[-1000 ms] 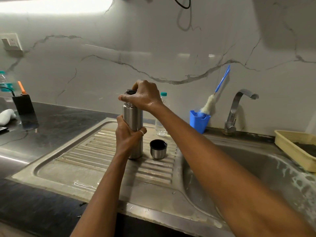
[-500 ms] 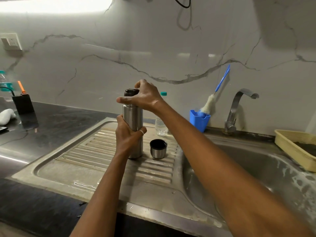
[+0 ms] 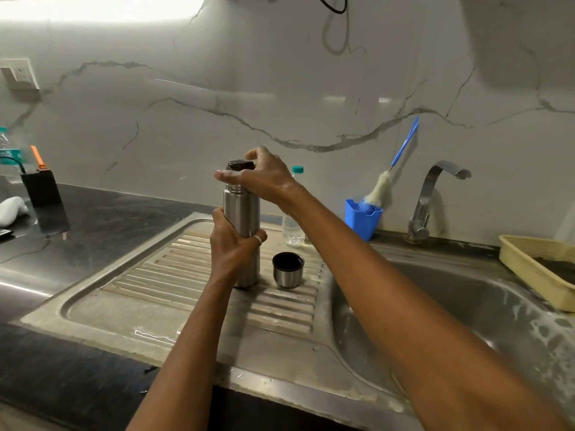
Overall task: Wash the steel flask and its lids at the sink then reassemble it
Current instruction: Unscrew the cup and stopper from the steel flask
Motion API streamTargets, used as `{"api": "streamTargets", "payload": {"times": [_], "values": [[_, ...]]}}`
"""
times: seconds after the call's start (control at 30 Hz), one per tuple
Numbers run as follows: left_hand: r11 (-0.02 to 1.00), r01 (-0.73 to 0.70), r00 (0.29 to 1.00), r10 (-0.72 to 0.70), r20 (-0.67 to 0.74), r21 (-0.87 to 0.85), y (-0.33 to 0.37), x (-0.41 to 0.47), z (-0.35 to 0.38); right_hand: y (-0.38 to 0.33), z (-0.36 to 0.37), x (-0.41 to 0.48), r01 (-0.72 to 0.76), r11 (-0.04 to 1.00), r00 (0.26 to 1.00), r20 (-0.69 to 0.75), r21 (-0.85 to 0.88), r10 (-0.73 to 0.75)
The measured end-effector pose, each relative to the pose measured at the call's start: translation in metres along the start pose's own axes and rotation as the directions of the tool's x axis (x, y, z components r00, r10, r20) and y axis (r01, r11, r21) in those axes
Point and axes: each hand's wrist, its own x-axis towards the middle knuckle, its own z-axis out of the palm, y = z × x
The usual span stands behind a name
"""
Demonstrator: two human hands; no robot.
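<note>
Steel flask (image 3: pixel 242 213) stands upright on the ribbed drainboard (image 3: pixel 149 275), left of the sink basin (image 3: pixel 466 306). Of the two hands, the left hand (image 3: pixel 231 245) is wrapped round the flask's body, and the right hand (image 3: pixel 263 180) curls its fingers round the dark stopper (image 3: pixel 238 165) at the neck. Just right of the flask, apart from it, the steel cup lid (image 3: pixel 287 272) sits mouth-up. A blue holder (image 3: pixel 362 219) with a brush (image 3: pixel 378 189) stands beside the tap (image 3: pixel 426 197).

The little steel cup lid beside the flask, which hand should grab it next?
Probably the right hand: the small steel cup lid sits on its side, while the left hand grips the tall steel flask upright.
</note>
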Motion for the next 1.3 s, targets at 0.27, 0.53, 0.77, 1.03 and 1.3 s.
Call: {"api": "streamTargets", "payload": {"times": [0.27,0.53,0.77,1.03,1.3], "values": [[1.000,0.006,1.000,-0.006,0.001,0.001,0.000,0.000,0.000,-0.004,-0.010,-0.004,0.028,0.995,1.000,-0.002,0.099,-0.028],[1.000,0.009,1.000,-0.009,-0.007,0.010,0.001,0.000,0.000,-0.003,-0.003,-0.005,0.049,0.999,0.996,-0.081,0.005,-0.049],[1.000,0.009,1.000,-0.009,-0.013,0.009,0.000,0.000,-0.001,-0.010,0.001,-0.007,0.055,0.991,0.994,-0.082,-0.125,-0.065],[1.000,0.012,1.000,-0.011,-0.023,0.014,0.000,0.001,0.001,-0.012,0.003,-0.006,0.083,0.993,0.995,-0.055,-0.085,-0.088],[1.000,0.023,0.999,-0.022,-0.025,0.021,0.001,0.000,0.000,-0.011,0.004,-0.007,0.082,0.992,0.990,-0.106,-0.092,-0.092]]}}
